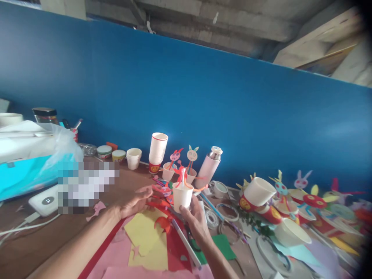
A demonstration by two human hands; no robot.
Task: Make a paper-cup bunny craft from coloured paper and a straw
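My right hand [195, 217] is closed round a small white paper cup [182, 197], held upright above the table. A white straw and red-orange paper limbs [182, 177] stick out of the cup. My left hand [136, 201] lies just left of it with fingers stretched out, palm up, over a red paper cut-out [158, 203]. Below both hands lie yellow paper [145, 232], pink sheets and red sheets.
A stack of white cups [157, 149], cups with paper bunny figures [190, 162] and a white flask [208, 167] stand by the blue wall. More bunny cups [258, 193], tape rolls [212, 219] and scraps lie right. A bagged turquoise box [26, 162] sits left.
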